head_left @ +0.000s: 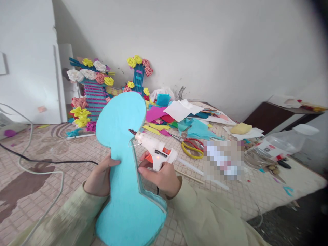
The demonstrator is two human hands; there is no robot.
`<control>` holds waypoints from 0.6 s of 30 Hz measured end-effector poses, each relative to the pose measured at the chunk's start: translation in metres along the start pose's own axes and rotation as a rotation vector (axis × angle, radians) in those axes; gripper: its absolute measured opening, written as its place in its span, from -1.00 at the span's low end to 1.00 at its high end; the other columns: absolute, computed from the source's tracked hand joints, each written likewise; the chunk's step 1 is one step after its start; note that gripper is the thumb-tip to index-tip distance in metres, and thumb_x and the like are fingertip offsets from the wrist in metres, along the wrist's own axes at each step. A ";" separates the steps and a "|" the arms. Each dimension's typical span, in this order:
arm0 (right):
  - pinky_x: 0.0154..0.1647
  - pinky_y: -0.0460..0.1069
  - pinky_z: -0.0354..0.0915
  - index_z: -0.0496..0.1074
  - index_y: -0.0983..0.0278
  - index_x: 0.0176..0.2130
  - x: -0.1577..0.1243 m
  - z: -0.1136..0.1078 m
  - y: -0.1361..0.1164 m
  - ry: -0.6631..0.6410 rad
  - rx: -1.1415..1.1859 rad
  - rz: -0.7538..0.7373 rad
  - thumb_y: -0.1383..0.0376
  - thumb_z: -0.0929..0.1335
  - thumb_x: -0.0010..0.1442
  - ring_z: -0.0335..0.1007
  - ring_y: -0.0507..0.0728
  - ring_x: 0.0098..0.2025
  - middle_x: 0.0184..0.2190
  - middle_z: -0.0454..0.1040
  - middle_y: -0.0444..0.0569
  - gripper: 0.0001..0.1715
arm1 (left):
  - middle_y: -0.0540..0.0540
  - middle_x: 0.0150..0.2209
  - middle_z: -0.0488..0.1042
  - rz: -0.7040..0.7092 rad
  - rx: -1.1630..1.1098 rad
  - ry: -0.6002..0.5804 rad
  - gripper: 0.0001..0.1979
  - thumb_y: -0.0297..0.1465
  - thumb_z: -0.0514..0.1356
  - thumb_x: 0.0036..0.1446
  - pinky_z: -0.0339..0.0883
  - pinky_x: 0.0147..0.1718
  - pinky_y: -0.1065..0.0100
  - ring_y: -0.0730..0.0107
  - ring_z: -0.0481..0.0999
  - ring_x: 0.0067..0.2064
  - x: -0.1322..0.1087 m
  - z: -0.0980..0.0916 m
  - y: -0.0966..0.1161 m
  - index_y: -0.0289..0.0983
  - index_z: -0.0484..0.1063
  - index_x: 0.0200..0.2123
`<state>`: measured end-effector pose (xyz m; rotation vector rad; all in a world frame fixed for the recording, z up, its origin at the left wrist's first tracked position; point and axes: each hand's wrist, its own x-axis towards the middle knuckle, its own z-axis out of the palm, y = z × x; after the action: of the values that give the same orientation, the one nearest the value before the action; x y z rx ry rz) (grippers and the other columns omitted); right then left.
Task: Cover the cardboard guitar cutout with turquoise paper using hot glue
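Craft workspace: glue gun, scissors

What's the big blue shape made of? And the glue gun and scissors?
Turquoise cutout: perhaps matte paper over board; dull face, creased edge. Glue gun: probably white plastic, smooth with a soft sheen. Scissors: grey, metal-looking blades; handles likely plastic, in solid red and yellow.

Loose pale olive-green cloth left sleeve is worn, plain, creased along its length. Matching pale olive-green cloth right sleeve is also worn, wide, softly folded. Bare left hand and bare right hand are left exposed beyond the sleeve ends.
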<state>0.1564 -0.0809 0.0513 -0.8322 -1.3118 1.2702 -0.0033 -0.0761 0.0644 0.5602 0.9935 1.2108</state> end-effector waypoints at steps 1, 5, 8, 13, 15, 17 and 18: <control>-0.31 -0.03 0.36 0.30 0.26 -0.36 0.000 0.000 0.000 0.004 -0.009 -0.011 0.37 0.39 -0.14 0.38 0.05 -0.40 -0.43 0.38 -0.13 -0.75 | 0.01 -0.39 0.54 -0.002 0.006 0.006 -0.54 -0.52 0.20 -0.25 0.44 -0.37 0.25 0.14 0.53 -0.31 -0.001 0.001 0.000 -0.22 0.40 -0.15; -0.32 -0.04 0.35 0.30 0.28 -0.36 -0.001 0.001 0.000 0.003 -0.030 -0.025 0.37 0.37 -0.12 0.36 0.05 -0.40 -0.44 0.36 -0.12 -0.77 | 0.02 -0.40 0.54 0.003 0.017 0.021 -0.56 -0.52 0.18 -0.23 0.44 -0.38 0.23 0.12 0.53 -0.30 -0.002 0.003 0.000 -0.22 0.40 -0.16; -0.32 -0.03 0.34 0.31 0.27 -0.36 -0.003 0.002 -0.001 -0.007 -0.023 -0.025 0.37 0.38 -0.12 0.36 0.06 -0.40 -0.45 0.36 -0.11 -0.78 | 0.01 -0.40 0.54 0.015 0.005 0.025 -0.55 -0.53 0.18 -0.24 0.45 -0.39 0.24 0.13 0.53 -0.31 -0.002 0.003 0.000 -0.23 0.40 -0.15; -0.43 -0.05 0.31 0.32 0.29 -0.35 -0.001 -0.007 -0.006 -0.014 0.046 -0.044 0.25 0.33 0.05 0.34 0.03 -0.49 -0.55 0.36 -0.12 -0.85 | 0.00 -0.39 0.55 0.009 -0.001 -0.003 -0.52 -0.51 0.17 -0.22 0.46 -0.46 0.29 0.16 0.54 -0.36 -0.003 -0.001 0.007 -0.24 0.37 -0.10; -0.52 -0.08 0.24 0.32 0.29 -0.39 0.002 -0.015 -0.009 -0.007 0.084 -0.071 0.22 0.30 0.10 0.27 0.00 -0.58 -0.62 0.32 -0.15 -0.84 | 0.00 -0.40 0.55 0.029 -0.008 0.004 -0.52 -0.51 0.18 -0.20 0.46 -0.45 0.31 0.17 0.54 -0.37 -0.005 -0.002 0.014 -0.26 0.37 -0.09; -0.58 -0.10 0.18 0.31 0.30 -0.42 0.005 -0.025 -0.013 0.003 0.079 -0.085 0.22 0.30 0.11 0.22 -0.02 -0.61 -0.65 0.28 -0.17 -0.82 | -0.01 -0.40 0.56 0.054 -0.017 0.016 -0.51 -0.52 0.19 -0.20 0.46 -0.42 0.31 0.17 0.54 -0.37 -0.007 -0.003 0.022 -0.29 0.36 -0.07; -0.59 -0.10 0.16 0.32 0.31 -0.43 0.007 -0.029 -0.015 0.001 0.062 -0.085 0.23 0.31 0.10 0.22 -0.02 -0.61 -0.65 0.28 -0.16 -0.82 | -0.01 -0.40 0.56 0.068 -0.013 0.019 -0.49 -0.52 0.19 -0.20 0.46 -0.41 0.31 0.17 0.54 -0.36 -0.007 -0.003 0.026 -0.29 0.35 -0.07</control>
<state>0.1863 -0.0710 0.0634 -0.7258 -1.2873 1.2374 -0.0192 -0.0757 0.0861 0.5763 0.9886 1.2840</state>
